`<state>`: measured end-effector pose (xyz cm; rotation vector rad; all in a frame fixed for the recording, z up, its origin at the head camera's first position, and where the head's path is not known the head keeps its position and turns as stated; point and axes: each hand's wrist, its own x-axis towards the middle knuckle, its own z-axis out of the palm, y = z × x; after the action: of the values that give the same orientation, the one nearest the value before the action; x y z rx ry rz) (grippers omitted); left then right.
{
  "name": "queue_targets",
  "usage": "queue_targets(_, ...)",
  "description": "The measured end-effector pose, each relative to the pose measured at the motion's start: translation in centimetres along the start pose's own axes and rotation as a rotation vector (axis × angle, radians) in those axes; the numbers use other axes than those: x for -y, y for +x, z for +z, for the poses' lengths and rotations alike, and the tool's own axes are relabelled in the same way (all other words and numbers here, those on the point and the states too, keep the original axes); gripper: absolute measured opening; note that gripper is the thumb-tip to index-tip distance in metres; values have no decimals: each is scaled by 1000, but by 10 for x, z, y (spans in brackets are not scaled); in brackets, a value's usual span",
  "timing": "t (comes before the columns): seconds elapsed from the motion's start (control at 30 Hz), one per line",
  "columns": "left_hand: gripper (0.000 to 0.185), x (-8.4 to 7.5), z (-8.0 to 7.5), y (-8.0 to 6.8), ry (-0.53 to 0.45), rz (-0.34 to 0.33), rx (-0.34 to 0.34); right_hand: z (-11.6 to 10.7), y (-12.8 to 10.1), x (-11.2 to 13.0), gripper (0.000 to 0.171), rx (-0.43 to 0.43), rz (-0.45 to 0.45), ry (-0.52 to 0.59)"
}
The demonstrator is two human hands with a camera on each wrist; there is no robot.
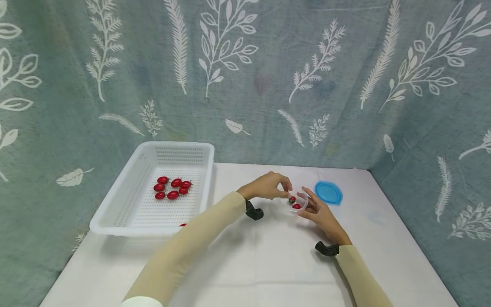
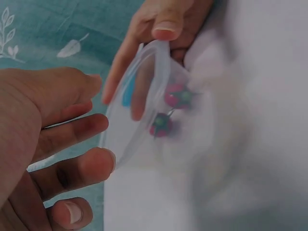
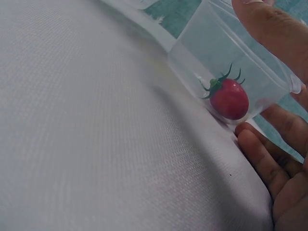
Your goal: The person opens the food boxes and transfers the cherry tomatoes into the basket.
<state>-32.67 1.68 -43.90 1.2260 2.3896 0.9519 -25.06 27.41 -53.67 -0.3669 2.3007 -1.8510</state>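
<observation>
Green cloth (image 1: pixel 245 85) with white leaves hangs behind a white table (image 1: pixel 268 264). On the table I see a small clear cup (image 1: pixel 298 200), tipped on its side. In the head view, 2 red tomatoes (image 1: pixel 294 203) lie inside it, one just beside the other.

My right hand (image 1: pixel 320 213) is at the cup. Its thumb (image 3: pixel 269 29) presses on the rim, and its fingers (image 3: pixel 269 149) sit just under the cup, loosely bent. So that hand holds the cup.

My left hand (image 1: pixel 266 186) is just beside the cup on the other side. From the left wrist view, its fingers (image 2: pixel 86 168) are apart and relaxed, and they hold nothing. One fingertip is near the rim, but I cannot tell if it touches.

A blue lid (image 1: pixel 328 192) lies flat on the table, near the cup on its far side.

A white basket (image 1: pixel 126 204) stands on the left part of the table, well apart from the cup. It has 7 more tomatoes (image 1: pixel 172 188) in a bunch. One more red bit (image 1: pixel 183 224) peeks out at the near wall of the basket.
</observation>
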Motion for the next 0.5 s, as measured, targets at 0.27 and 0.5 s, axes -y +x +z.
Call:
queue_targets(0.27, 23, 5, 23, 11, -3, -47, -2, 6, 3, 4, 90, -14, 39, -11)
queue_targets(0.5, 24, 0, 29, 21, 60, -71, 27, 3, 3, 1, 93, -24, 27, -14)
